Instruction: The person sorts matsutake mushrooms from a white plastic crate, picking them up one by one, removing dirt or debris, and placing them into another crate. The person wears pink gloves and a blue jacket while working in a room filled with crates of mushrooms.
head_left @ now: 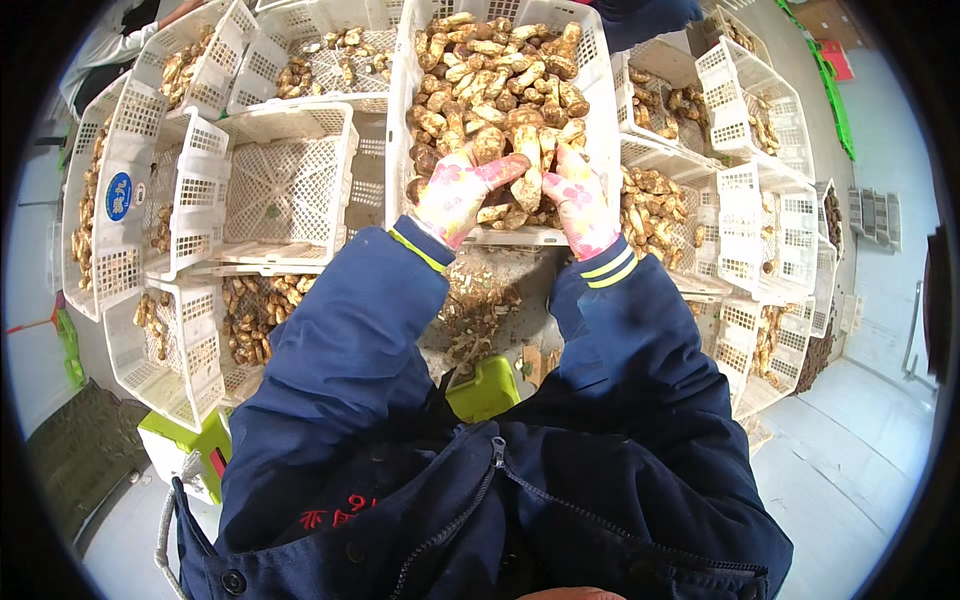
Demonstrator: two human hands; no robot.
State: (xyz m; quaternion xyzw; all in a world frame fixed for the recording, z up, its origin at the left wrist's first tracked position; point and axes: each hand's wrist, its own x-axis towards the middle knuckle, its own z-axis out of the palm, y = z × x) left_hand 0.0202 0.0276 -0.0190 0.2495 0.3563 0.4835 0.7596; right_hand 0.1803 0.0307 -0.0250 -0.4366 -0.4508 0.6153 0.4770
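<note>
A white perforated plastic crate [602, 105] in front of me is heaped with brown and cream, thick-stemmed mushrooms [490, 75]. Both hands are over its near end, in pink-and-white patterned gloves with dirt-stained tips. My left hand [453, 200] is closed, its thumb stretched across toward a pale-stemmed mushroom [527, 187] held upright between the hands. My right hand [583, 205] grips the same mushroom from the right, thumb against the stem. The undersides of the fingers are hidden among the pile.
More white crates stand on both sides, several with mushrooms; one at left [280, 190] shows a bare mesh bottom. Below the main crate lie trimmings [480, 310] and a lime-green plastic object [483, 390]. Another person's sleeve [120, 45] shows at far left, and dark clothing [648, 20] beyond the crate.
</note>
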